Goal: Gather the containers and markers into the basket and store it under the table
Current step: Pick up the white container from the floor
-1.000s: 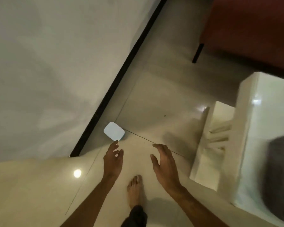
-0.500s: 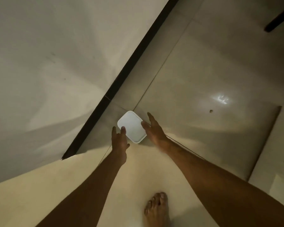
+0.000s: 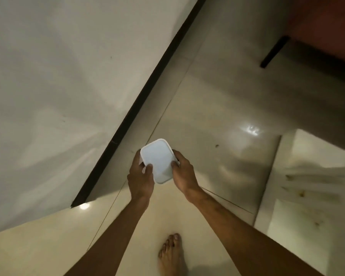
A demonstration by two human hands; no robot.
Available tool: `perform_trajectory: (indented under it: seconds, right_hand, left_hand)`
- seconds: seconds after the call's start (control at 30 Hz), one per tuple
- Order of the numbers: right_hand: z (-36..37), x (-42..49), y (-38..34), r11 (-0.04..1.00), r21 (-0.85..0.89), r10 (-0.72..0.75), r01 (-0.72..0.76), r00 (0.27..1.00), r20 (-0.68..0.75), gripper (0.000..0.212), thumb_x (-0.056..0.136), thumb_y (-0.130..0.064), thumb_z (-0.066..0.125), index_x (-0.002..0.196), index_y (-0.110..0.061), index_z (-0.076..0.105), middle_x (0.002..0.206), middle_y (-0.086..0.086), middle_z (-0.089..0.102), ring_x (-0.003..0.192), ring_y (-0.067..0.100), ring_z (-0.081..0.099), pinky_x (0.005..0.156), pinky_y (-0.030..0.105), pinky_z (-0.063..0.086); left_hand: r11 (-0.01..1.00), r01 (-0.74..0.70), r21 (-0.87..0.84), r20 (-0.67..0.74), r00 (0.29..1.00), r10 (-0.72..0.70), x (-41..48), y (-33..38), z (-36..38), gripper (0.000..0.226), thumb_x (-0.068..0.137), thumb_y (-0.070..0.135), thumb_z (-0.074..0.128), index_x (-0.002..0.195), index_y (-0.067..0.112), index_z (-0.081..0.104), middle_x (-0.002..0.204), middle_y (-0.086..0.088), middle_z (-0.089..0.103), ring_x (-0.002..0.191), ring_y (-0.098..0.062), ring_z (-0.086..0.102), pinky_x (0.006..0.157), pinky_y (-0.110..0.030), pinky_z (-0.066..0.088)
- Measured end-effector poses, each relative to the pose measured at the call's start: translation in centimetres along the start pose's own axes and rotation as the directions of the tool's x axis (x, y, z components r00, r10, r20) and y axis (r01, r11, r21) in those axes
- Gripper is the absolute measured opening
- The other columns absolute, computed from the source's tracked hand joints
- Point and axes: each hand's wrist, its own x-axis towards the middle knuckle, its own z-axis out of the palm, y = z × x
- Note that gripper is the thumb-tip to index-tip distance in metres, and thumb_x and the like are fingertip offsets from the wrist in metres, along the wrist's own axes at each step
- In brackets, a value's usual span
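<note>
A white rectangular container (image 3: pixel 157 160) with rounded corners and a lid is held above the tiled floor, near the middle of the head view. My left hand (image 3: pixel 140 176) grips its left side with the thumb on the lid. My right hand (image 3: pixel 184 173) grips its right side. No basket and no markers are in sight.
A pale wall (image 3: pixel 58 86) with a black skirting strip (image 3: pixel 139 108) runs diagonally on the left. A white table structure (image 3: pixel 307 186) stands at the right, blurred. A reddish piece of furniture (image 3: pixel 327 26) with a black leg (image 3: pixel 275 51) is at the top right. My bare foot (image 3: pixel 171 253) stands on the floor.
Both hands reached to the container lying on the floor by the skirting, closed on its two sides and lifted it off the floor toward me.
</note>
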Motion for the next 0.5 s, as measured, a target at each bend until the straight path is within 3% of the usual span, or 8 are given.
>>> perform_trajectory:
  seconds: [0.1,0.2,0.3,0.4,0.5]
  right_hand:
    - [-7.0,-6.1,-4.2,0.999,0.025,-0.040,0.043,0.995,-0.088,0.044,0.099,-0.007,0.039,0.138,-0.022,0.052,0.135,0.002,0.058,0.119,0.019,0.055,0.095,0.029,0.049]
    - [-14.7,-12.7,-7.2,0.996,0.036,-0.080,0.087,0.984,-0.159,0.044,0.100,-0.008,0.038,0.140,-0.020,0.051,0.138,0.003,0.057,0.123,0.022,0.054,0.102,0.034,0.049]
    - [-23.9,-20.0,-8.4,0.988,0.015,-0.149,0.157,0.959,-0.240,0.046,0.097,-0.008,0.036,0.138,-0.020,0.051,0.136,0.003,0.058,0.121,0.023,0.055,0.099,0.030,0.049]
    - [-32.6,-26.8,-7.5,0.978,0.038,-0.182,0.204,0.929,-0.323,0.045,0.097,-0.012,0.036,0.137,-0.025,0.051,0.134,-0.002,0.059,0.118,0.018,0.056,0.100,0.034,0.051]
    - [-40.7,-33.6,-5.0,0.966,0.089,-0.190,0.241,0.902,-0.387,0.038,0.104,-0.014,0.037,0.139,-0.024,0.050,0.133,-0.004,0.057,0.116,0.013,0.058,0.094,0.026,0.054]
  left_hand:
    - [0.993,-0.116,0.025,0.053,0.992,0.115,-7.7,7.4,1.0,0.059,0.079,0.046,0.057,0.136,0.041,0.044,0.130,0.002,0.058,0.117,-0.023,0.058,0.085,-0.056,0.058]
    - [0.981,-0.191,-0.022,0.123,0.974,0.192,-16.0,14.0,3.1,0.050,0.089,0.031,0.063,0.137,0.037,0.049,0.131,0.004,0.060,0.119,-0.026,0.059,0.079,-0.055,0.060]
    - [0.973,-0.221,-0.069,0.208,0.951,0.230,-25.1,19.5,6.4,0.051,0.094,0.010,0.062,0.138,0.034,0.050,0.129,0.002,0.061,0.117,-0.029,0.061,0.068,-0.044,0.064]
    - [0.958,-0.273,-0.089,0.290,0.913,0.287,-34.1,23.1,10.6,0.053,0.094,0.007,0.061,0.138,0.035,0.050,0.125,0.002,0.064,0.110,-0.030,0.065,0.061,-0.035,0.063]
    - [0.950,-0.292,-0.116,0.357,0.880,0.314,-42.5,24.8,15.9,0.054,0.093,0.006,0.062,0.137,0.036,0.051,0.124,0.001,0.065,0.107,-0.030,0.067,0.060,-0.036,0.063]
